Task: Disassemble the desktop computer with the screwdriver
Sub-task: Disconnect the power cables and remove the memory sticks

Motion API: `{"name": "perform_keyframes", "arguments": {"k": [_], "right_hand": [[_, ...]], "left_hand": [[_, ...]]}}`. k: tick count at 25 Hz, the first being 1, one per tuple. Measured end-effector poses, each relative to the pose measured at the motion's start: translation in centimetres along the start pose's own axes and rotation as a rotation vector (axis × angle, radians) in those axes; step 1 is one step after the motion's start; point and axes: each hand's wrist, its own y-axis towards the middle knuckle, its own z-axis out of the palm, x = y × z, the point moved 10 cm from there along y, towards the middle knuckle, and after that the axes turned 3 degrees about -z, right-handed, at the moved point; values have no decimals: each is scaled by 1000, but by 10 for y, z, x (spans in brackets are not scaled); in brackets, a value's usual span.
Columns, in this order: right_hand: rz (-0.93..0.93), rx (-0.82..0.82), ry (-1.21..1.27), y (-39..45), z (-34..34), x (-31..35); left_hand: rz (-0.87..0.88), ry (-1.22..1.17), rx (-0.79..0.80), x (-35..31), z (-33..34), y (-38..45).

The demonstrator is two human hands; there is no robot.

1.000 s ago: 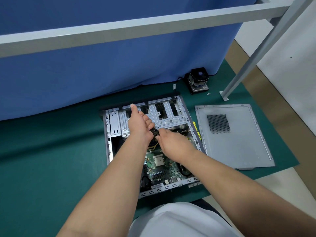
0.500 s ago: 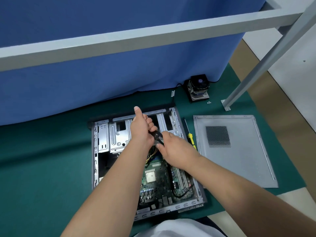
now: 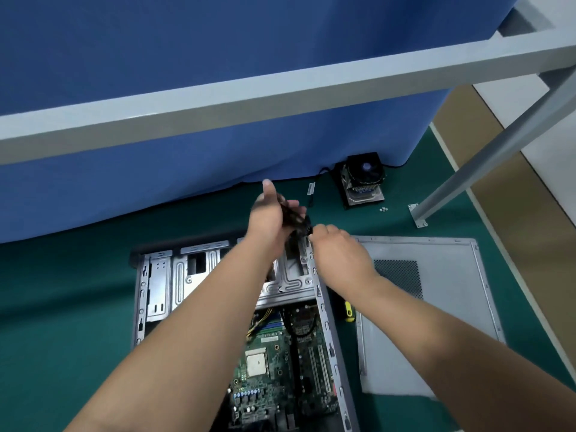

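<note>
**Open case, screwdriver alongside**

The desktop computer (image 3: 237, 310) lies flat on its side at 6 o'clock, side panel off, grey drive bays toward 12 and green motherboard toward 6. The screwdriver (image 3: 349, 311), yellow-and-black handle showing, lies just beside its 3 o'clock wall.

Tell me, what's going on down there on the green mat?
A person is taking apart an open grey metal computer case lying on a green mat. The left hand grips a bundle of black cables lifted above the case's far end, and the right hand works at the bundle's connector end. The flat grey side panel lies beside the case, a black cooler fan sits further back, and the yellow-handled screwdriver rests unused between case and panel.
</note>
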Motion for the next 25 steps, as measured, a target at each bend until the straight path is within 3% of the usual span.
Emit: {"name": "perform_keyframes", "arguments": {"k": [3, 6, 8, 14, 25], "right_hand": [[205, -26, 179, 25, 8, -55], [428, 180, 135, 54, 49, -105], [537, 245, 81, 72, 67, -123], [642, 27, 16, 123, 77, -137], [600, 134, -17, 134, 113, -135]], "left_hand": [[284, 700, -40, -36, -21, 19], [494, 1554, -131, -34, -53, 32], [645, 1790, -241, -29, -65, 29], [866, 1786, -347, -30, -62, 20], [900, 1747, -384, -30, -63, 22]]}}
